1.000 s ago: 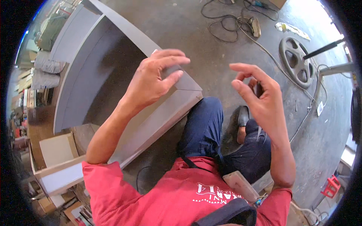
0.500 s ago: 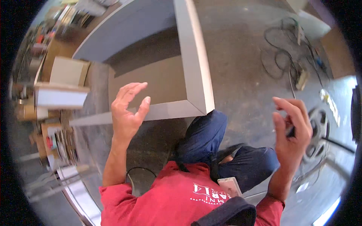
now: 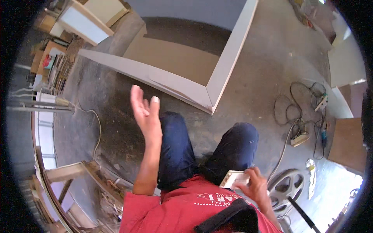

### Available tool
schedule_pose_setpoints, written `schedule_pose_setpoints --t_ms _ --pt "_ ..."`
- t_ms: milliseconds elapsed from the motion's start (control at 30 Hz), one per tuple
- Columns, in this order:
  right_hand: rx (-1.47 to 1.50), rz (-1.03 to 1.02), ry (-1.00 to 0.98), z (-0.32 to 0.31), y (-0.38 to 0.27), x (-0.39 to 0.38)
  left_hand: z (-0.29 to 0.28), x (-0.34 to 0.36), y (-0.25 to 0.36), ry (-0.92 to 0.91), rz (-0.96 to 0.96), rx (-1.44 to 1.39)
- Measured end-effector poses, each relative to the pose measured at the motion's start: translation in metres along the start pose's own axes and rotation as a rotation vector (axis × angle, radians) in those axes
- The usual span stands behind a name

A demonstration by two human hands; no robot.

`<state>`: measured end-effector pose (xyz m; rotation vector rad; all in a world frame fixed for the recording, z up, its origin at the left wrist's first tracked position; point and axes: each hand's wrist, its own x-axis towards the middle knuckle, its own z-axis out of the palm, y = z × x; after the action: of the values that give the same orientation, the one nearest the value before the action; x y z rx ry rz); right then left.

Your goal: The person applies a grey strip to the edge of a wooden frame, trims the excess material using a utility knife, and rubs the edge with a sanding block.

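Note:
My left hand (image 3: 147, 116) is raised above my left knee, fingers spread, holding nothing. It is nearest to the mitred corner frame of a large pale grey cabinet or box (image 3: 175, 83) that lies on the floor ahead, its inside brown and grey. At my lap, the thumb and fingers of my right hand (image 3: 256, 185) close on the right end of a small white rectangular block or box (image 3: 233, 178). What it is exactly I cannot make out. Both knees, in dark blue trousers (image 3: 175, 143), are bent under my arms.
A tangle of dark cable (image 3: 297, 112) and a pale socket block (image 3: 300, 139) lie on the floor to the right. Nearer, a grey spoked wheel (image 3: 287, 188) stands beside my right arm. Wooden frames (image 3: 70, 171) and stacked boards (image 3: 60, 77) line the left side.
My right hand has come down from the air to the white block at my lap. The left hand stays raised and open. My view has turned, and my knees are now apart.

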<state>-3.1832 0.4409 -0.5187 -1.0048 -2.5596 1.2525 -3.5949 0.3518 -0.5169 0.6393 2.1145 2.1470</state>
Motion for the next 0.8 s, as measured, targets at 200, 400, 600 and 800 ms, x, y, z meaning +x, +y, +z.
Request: schedule_pose_setpoints --t_ms 200,400,600,800 --pt "-0.1 -0.038 -0.244 -0.003 0.035 0.017 0.022 -0.045 0.009 -0.204 -0.217 -0.051" --pt "-0.004 -0.13 -0.243 -0.019 0.021 0.052 0.035 -0.052 -0.021 -0.488 -0.158 -0.097" --pt "0.261 -0.011 0.053 -0.009 -0.016 0.082 0.008 -0.044 -0.022 -0.646 -0.219 -0.125" --pt "0.451 0.066 0.184 0.013 -0.069 0.107 -0.004 -0.028 -0.026 -0.794 -0.279 -0.259"
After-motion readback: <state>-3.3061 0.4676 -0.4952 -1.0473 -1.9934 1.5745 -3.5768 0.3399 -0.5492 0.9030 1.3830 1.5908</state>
